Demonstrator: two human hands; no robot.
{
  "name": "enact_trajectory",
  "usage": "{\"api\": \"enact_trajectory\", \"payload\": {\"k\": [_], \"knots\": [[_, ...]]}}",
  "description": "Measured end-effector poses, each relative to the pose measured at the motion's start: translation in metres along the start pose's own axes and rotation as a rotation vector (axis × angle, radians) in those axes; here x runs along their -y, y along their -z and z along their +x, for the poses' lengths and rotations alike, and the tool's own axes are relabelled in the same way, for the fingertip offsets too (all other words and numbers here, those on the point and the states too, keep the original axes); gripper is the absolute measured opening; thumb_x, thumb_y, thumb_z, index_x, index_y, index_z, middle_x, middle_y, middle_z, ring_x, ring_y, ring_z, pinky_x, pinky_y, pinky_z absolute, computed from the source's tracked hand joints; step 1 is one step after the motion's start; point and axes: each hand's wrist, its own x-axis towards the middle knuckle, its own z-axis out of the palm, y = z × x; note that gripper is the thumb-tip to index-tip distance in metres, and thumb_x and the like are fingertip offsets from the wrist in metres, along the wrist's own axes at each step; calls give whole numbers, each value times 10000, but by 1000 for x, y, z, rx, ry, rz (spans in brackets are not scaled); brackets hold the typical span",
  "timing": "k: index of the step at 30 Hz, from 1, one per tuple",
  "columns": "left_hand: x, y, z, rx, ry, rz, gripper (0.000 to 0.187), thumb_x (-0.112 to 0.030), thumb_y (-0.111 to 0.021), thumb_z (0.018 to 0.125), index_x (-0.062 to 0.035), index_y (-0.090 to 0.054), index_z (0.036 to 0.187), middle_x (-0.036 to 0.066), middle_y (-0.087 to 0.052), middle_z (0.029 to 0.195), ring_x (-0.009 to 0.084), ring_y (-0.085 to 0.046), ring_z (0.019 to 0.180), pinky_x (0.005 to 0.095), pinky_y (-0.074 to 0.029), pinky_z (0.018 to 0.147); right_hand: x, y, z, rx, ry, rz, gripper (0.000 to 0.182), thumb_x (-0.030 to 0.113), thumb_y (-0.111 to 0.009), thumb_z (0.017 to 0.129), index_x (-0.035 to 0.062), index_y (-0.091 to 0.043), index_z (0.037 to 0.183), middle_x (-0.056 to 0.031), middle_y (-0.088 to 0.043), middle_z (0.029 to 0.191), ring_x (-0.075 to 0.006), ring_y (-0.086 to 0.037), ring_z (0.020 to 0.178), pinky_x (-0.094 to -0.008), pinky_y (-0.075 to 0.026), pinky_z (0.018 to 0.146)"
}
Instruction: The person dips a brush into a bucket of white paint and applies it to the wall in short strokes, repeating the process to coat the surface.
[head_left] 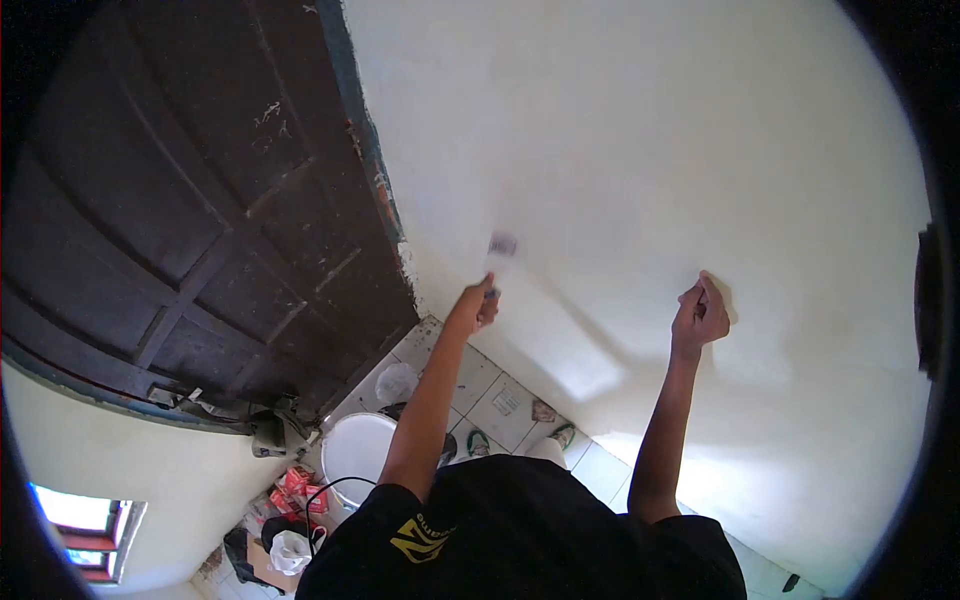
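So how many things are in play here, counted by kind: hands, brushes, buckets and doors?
Hands: 2, left hand and right hand
Brushes: 1, brush in the left hand
Buckets: 1, white bucket
Doors: 1, dark door
Total: 5

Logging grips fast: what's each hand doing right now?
Left hand: closed around the handle of a paintbrush, bristles at the white wall.
Right hand: fingers curled, pressed against the wall; whether it holds anything cannot be told.
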Motion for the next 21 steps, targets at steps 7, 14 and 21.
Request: {"api": "enact_trajectory", "payload": {"k": [7,14,21], "knots": [[-23,-5,-12,-185,-136,157,513,-518,-515,935,-104,-466,635,-26,-371,484,109,-284,349,266,-215,332,-3,0,0,9,24,39,186,-79,-550,851,-3,-649,989,-35,-563,540,-72,-487,430,-199,-367,411],[-179,-144,-124,86,-382,320,448,-445,-460,980,-89,-479,709,-81,-241,489,50,-187,369,234,-134,336,-6,-3,-2,-41,19,85,192,-83,-554,846,1,-649,990,-40,-566,544,-79,-495,433,-204,-372,416],[-201,-170,-153,389,-441,226,476,-512,-486,952,-103,-488,708,-85,-229,489,38,-168,374,224,-124,327,-2,-2,-2,-32,48,1,184,-80,-563,837,-2,-654,977,-46,-558,541,-94,-514,445,-210,-401,430]]}}
